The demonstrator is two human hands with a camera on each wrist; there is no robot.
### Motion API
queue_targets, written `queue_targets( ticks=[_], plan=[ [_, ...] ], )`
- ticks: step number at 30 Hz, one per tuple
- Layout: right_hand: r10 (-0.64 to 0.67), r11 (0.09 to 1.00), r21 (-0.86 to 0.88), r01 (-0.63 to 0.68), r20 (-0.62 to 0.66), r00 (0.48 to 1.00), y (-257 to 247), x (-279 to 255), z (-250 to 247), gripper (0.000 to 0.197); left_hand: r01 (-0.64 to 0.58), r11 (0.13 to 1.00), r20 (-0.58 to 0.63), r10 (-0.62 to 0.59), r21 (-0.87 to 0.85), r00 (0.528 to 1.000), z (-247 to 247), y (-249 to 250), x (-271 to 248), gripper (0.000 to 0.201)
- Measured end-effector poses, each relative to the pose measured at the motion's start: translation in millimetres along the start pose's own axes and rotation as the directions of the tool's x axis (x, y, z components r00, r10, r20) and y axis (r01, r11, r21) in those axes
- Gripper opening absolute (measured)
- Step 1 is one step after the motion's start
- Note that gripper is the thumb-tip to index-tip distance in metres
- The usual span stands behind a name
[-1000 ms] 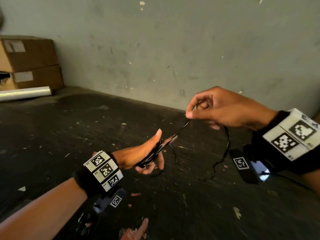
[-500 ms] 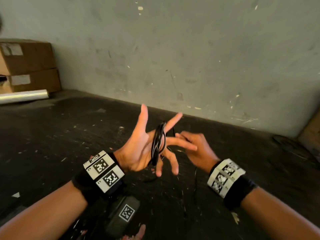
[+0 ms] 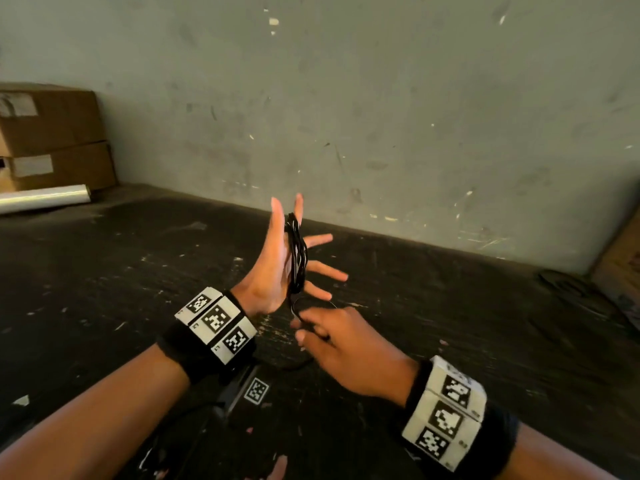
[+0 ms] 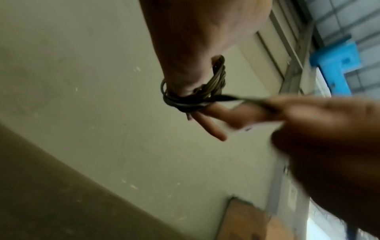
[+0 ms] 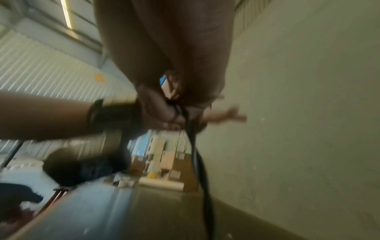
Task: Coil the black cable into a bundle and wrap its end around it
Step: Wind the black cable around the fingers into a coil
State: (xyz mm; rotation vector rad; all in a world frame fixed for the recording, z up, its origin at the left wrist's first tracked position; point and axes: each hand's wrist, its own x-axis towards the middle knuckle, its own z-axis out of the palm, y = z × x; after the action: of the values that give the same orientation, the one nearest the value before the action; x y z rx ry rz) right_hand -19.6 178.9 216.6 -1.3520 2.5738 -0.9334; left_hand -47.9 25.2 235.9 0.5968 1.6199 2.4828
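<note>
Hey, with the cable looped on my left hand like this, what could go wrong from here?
Two risks. The black cable loops sit on the spread, straight fingers of your left hand, so they could slide off if those fingers relax. Your right hand pinches the free strand just below the coil; a hard pull might drag loops loose or uneven. That strand's tail is blurred in the wrist views, so snagging can't be ruled out.

The thin black cable is wound in several glossy loops (bunched tight) standing upright around spread fingers, its free end running down from the coil's bottom.
</note>
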Motion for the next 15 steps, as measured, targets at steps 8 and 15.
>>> queue_targets(
  ticks=[8, 15],
  plan=[
    [0.052, 0.949, -0.314, -0.026, 0.074, 0.996, -35.7, 2.7, -89.0, 0.007, 0.188, 0.892, 0.028, -0.218, 0.412, 0.976, -16.2, -36.7, -20.7, 0.104],
    [-0.014, 0.940, -0.339, 0.035, 0.062, 0.998, -33.0, 18.5, -139.1, 0.008, 0.221, 0.855, 0.234, -0.361, 0.469, 0.902, -3.4, -33.6, -29.9, 0.096]
  ],
)
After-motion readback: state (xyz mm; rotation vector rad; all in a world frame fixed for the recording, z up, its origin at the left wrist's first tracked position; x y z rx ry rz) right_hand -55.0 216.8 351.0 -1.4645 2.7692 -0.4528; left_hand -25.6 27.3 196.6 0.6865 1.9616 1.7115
